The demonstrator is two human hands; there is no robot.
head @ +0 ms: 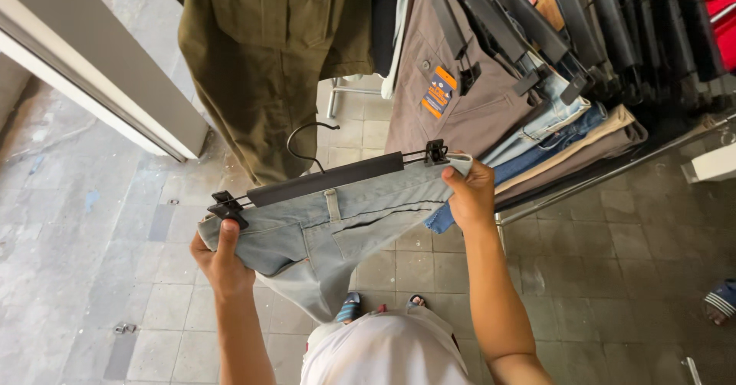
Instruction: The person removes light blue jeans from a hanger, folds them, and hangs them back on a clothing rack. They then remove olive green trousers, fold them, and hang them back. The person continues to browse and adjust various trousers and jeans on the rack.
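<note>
Both forearms reach up and out, holding light-blue jeans (330,235) flat at the waistband, clipped to a black hanger (326,178). Left hand (221,258) pinches the left corner, thumb on top. Right hand (471,195) grips the right corner, just beside the clothes rack (613,172).

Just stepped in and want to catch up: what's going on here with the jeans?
A person holds a pair of light blue jeans stretched out by the waistband, which is clipped to a black clip hanger. The left hand grips the waistband at one clip, and the right hand grips it at the other. The jeans hang down in front of the person, above the tiled floor. Just beyond stands a clothing rack packed with other trousers on hangers, and olive trousers hang nearby.
</note>
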